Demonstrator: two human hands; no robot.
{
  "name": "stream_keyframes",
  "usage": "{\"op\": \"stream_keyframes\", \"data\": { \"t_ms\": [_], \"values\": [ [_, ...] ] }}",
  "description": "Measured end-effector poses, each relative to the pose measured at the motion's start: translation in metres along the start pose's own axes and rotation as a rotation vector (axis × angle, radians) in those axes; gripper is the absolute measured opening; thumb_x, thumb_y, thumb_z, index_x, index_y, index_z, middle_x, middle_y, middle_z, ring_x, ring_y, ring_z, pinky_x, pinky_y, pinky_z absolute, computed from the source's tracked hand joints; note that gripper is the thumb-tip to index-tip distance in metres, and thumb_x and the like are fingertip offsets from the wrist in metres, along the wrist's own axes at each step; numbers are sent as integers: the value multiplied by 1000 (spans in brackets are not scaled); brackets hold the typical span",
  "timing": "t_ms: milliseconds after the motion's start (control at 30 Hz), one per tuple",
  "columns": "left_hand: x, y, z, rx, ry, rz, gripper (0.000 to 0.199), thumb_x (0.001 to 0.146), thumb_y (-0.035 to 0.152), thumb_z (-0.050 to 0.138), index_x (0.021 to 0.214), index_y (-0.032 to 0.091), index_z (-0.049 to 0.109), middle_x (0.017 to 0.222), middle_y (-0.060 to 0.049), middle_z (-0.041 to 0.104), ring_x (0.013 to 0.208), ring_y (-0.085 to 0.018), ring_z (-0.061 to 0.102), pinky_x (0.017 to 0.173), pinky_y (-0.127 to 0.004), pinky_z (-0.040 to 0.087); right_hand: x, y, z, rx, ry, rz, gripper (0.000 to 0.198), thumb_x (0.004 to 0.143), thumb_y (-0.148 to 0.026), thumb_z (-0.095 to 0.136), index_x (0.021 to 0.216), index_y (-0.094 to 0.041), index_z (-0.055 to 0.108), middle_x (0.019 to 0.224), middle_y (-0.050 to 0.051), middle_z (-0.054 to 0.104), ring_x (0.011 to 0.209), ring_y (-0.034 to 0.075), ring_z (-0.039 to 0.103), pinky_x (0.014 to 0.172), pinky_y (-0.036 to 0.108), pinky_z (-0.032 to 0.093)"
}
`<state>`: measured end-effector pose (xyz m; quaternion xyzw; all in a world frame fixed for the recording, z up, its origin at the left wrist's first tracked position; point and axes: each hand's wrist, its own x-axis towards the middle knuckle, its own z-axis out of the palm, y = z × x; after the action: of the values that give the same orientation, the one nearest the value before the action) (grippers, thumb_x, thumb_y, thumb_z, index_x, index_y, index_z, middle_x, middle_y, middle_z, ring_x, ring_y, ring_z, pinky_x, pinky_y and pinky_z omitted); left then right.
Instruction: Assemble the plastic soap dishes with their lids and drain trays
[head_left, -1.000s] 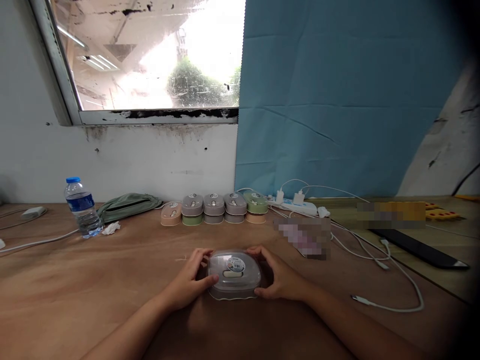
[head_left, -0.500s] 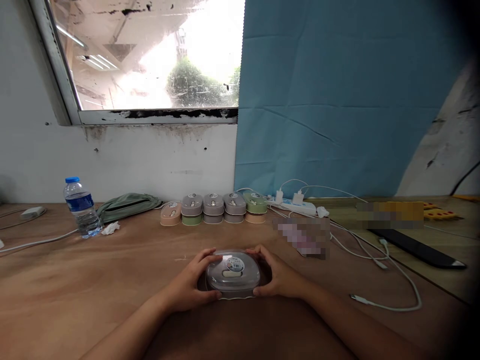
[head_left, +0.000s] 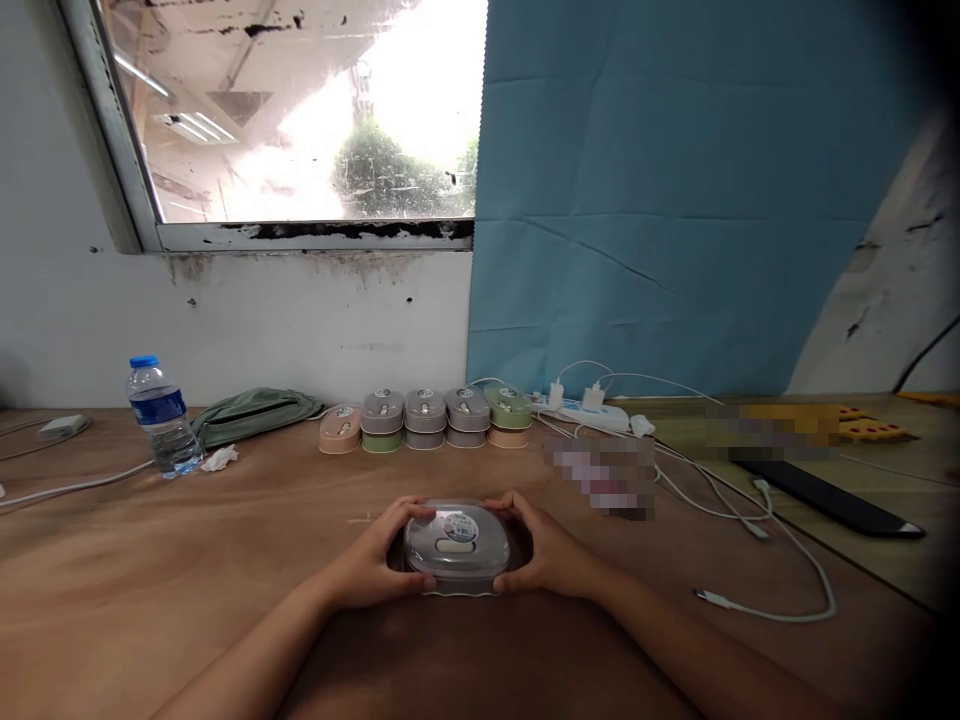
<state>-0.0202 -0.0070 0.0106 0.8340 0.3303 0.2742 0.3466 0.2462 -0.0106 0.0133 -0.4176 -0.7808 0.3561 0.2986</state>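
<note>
Grey box [head_left: 457, 570] with a clear lid sits on the near part of the bench [head_left: 187, 570], roughly midway between the two hands I am watching through the head camera. I see the left hand [head_left: 377, 562] wrapped around its left end, fingertips on the far upper edge and thumb against the near side. I have the right hand [head_left: 553, 556] mirroring it at the right end, thumb low on the near side, fingers at the far corner. Both are curved around the box and holding it; I cannot tell how firmly. A round sticker [head_left: 460, 527] shows on top, just behind a pale oval slot [head_left: 456, 547].

Farther back, near the wall, I make out a row of similar boxes: a single pink box [head_left: 340, 430] at the left end, then four stacks of two, the rightmost topped by a green box [head_left: 508, 404]. Left of the row lie a green pouch [head_left: 259, 414] and an upright water bottle [head_left: 161, 420]. To the right, I see a white power strip [head_left: 592, 414] and a loose white cable [head_left: 787, 617].
</note>
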Motion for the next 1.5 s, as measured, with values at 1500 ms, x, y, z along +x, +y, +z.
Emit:
{"op": "stream_keyframes", "data": {
  "t_ms": [1500],
  "values": [
    [4, -4, -3, 118, 9, 23, 90, 49, 37, 76, 126, 25, 31, 131, -8, 32, 119, -27, 33, 100, -38, 28, 3, 6, 5, -84, -54, -61, 88, 56, -44, 72, 126, -20, 24, 130, 12, 38, 121, 24, 34, 100, 38, 28]
  ]
}}
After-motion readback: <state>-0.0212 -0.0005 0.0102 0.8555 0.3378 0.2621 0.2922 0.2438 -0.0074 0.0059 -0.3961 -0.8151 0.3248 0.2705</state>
